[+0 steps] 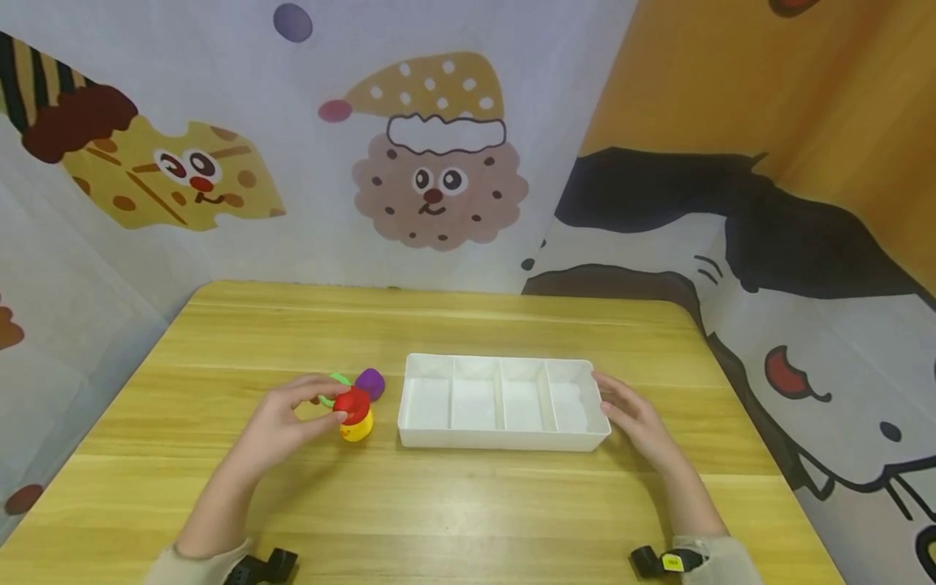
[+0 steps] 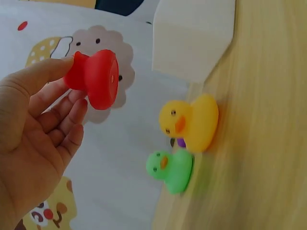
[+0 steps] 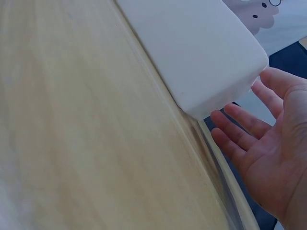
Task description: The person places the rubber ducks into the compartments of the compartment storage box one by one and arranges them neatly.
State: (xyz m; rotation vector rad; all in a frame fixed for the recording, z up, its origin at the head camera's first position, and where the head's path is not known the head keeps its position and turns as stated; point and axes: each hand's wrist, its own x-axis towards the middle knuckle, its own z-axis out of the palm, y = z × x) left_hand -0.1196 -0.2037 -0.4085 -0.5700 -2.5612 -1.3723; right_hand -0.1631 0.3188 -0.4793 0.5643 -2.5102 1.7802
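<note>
While the left hand (image 1: 281, 422) pinches the red duck (image 2: 101, 79) upright, base down, the right hand (image 1: 640, 419), fingers loosely spread, meets the four-compartment tray (image 1: 504, 440), which lies lengthwise left to right.

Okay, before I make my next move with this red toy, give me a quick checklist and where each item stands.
1. Red toy held: ok, the left hand pinches it above the table.
2. Red toy apart from the yellow duck: ok, the left wrist view shows a gap.
3. Tray open side up: ok, it lies flat on the table.
4. Compartments free: ok, nothing lies in any of the four.
5. Red toy lined up over a compartment: not ok, it is left of the tray.
6. Right hand holding the tray firmly: cannot tell, its fingers are at the right end.
</note>
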